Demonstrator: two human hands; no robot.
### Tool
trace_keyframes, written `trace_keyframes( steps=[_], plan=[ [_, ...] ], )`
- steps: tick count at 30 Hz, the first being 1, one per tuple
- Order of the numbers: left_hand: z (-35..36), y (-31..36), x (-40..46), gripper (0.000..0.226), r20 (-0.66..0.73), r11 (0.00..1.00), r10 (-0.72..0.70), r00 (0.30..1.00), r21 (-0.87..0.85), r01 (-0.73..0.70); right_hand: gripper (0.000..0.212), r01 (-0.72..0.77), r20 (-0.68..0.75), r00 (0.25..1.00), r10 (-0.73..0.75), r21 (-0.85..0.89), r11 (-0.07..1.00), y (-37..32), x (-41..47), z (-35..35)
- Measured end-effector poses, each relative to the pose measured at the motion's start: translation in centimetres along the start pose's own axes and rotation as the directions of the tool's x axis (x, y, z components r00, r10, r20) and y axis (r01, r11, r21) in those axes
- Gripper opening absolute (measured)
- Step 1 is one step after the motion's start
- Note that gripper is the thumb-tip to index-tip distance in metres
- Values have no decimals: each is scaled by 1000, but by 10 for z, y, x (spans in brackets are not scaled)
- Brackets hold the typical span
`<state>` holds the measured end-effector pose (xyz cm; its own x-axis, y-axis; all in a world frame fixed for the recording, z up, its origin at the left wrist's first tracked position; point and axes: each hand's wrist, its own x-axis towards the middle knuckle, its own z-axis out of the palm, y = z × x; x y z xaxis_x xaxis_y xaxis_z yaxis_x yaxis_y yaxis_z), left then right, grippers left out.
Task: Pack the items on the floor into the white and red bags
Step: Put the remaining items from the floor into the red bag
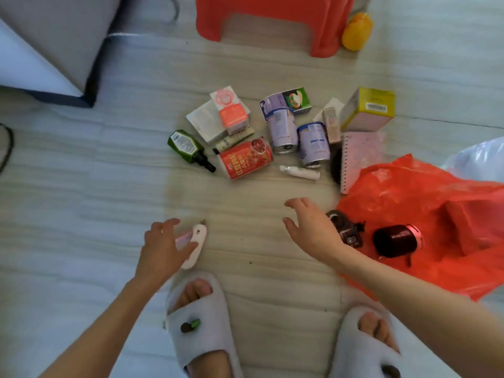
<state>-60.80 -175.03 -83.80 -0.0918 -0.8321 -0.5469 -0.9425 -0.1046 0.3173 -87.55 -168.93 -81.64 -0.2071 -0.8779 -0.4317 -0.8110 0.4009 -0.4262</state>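
Observation:
My left hand [163, 244] grips a small white and pink gadget [197, 242] just above the floor, in front of my left slipper. My right hand [311, 227] hovers open with spread fingers beside the red bag [436, 192], which lies flat on the right. A black cylinder [395, 241] lies on the red bag and a black gadget [349, 230] sits at its edge. The white bag [480, 159] shows behind it. Further ahead lie a red can [245, 158], a green bottle [188, 148], two purple cans [282, 130], a white tube [300, 171], a spiral notebook [360, 156] and several boxes [368, 110].
A red plastic stool [272, 20] stands beyond the pile with a yellow object [357, 31] beside it. A grey padded block [46, 45] fills the upper left. My feet in grey slippers [201, 323] are at the bottom. A dark cable [8, 148] lies at the left edge.

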Motion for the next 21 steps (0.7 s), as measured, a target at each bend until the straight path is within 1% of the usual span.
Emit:
trace_keyframes(
  steps=[2,4,7,8,9,11,12,14,15,17,19,21],
  plan=[
    [7,-10,-3,81,-9,996,-86,996,7,86,42,-17,-17,1000,17,-23,1000,-20,19,20],
    [20,-11,-2,86,-30,992,-86,996,86,89,42,-24,-81,997,19,-71,997,-36,36,31],
    [31,-9,9,74,-62,978,-2,998,209,15,36,14,-256,966,-41,-105,994,-47,57,29],
    [31,-9,15,67,-61,973,20,998,229,-5,35,29,-299,952,-67,-128,991,-46,62,27],
    [31,-8,20,62,-53,971,36,998,237,-23,34,31,-312,946,-86,-176,984,-42,67,25],
    [29,-7,29,57,-18,963,64,998,263,-57,34,-14,-265,962,-68,-295,955,-31,76,20],
    [28,-6,32,55,-13,954,91,996,289,-83,34,-56,-231,973,-26,-342,938,-24,80,19],
    [28,-4,34,46,-50,942,148,988,312,-125,36,-128,-168,984,64,-405,905,-12,87,17],
    [29,-3,33,42,-72,948,154,986,293,-126,38,-141,-153,985,81,-435,889,-7,89,16],
    [29,2,29,36,-80,967,137,987,228,-116,38,-127,-131,989,69,-511,850,0,91,16],
    [29,6,24,33,-40,977,155,987,154,-147,33,-68,-81,996,25,-590,805,5,88,17],
    [30,10,20,31,23,984,178,984,30,-178,21,45,-38,995,-94,-671,741,14,79,20]
  ],
)
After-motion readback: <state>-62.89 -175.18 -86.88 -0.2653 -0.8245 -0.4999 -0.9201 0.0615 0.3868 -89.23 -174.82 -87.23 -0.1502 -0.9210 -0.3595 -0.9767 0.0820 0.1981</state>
